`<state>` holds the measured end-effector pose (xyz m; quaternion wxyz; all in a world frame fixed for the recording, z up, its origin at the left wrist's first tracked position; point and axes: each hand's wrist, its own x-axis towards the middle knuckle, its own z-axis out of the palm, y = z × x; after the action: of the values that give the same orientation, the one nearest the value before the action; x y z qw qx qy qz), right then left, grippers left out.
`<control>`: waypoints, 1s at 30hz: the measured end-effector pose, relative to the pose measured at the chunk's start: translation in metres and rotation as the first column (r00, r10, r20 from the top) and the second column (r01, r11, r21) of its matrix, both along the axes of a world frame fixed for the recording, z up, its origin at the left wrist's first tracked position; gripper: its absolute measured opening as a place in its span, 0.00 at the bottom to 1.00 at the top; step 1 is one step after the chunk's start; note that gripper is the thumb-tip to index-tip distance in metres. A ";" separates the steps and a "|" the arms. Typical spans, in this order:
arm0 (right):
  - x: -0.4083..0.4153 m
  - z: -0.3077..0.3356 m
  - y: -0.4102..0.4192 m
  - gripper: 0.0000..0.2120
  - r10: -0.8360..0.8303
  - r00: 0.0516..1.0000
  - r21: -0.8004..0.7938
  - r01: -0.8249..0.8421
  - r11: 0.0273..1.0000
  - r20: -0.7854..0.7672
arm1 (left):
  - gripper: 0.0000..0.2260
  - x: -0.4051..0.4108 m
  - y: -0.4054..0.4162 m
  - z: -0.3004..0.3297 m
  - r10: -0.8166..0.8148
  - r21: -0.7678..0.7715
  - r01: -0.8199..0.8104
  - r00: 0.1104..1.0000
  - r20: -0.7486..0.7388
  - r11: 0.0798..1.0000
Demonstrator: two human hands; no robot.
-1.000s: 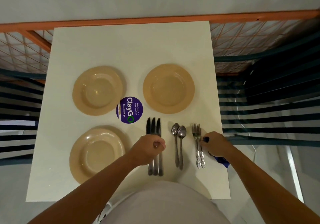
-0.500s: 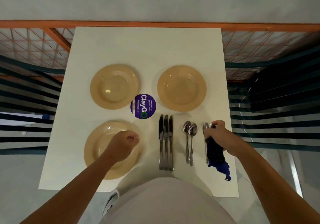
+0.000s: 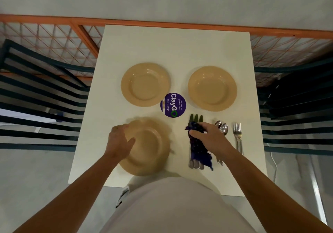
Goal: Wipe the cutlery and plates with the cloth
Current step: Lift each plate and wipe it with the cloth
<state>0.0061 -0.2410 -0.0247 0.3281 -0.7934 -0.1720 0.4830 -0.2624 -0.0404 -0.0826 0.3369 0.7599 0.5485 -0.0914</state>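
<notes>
Since the earlier frames, our right hand [image 3: 210, 136] has carried the dark blue cloth [image 3: 197, 147] from over the forks [image 3: 237, 137] at the table's right edge to a position above the three knives [image 3: 196, 118], whose blade tips and handle ends show beyond the cloth. The fingers are curled round the cloth's upper end; the rest of it hangs down over the knife handles. Our left hand [image 3: 119, 140] has moved onto the near-left plate [image 3: 153, 153]. It now grips the plate's left rim, thumb on the inner slope; the plate appears blurred. The two far plates [image 3: 145, 84] [image 3: 212, 88] lie as before on the white table [image 3: 176, 49], with the round purple sticker [image 3: 173, 105] between them. The two spoons [image 3: 222, 127] lie between knives and forks, partly covered by our right hand.
</notes>
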 end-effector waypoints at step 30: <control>-0.019 0.129 0.037 0.27 0.093 0.813 0.173 -0.231 0.957 0.574 | 0.16 0.010 0.039 0.134 0.320 -0.532 -0.014 0.811 0.489 0.847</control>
<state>-0.0130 -0.2038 0.1048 0.3118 -0.8378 -0.3838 0.2316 -0.2522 -0.0011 0.0514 0.6760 0.5841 0.4485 0.0267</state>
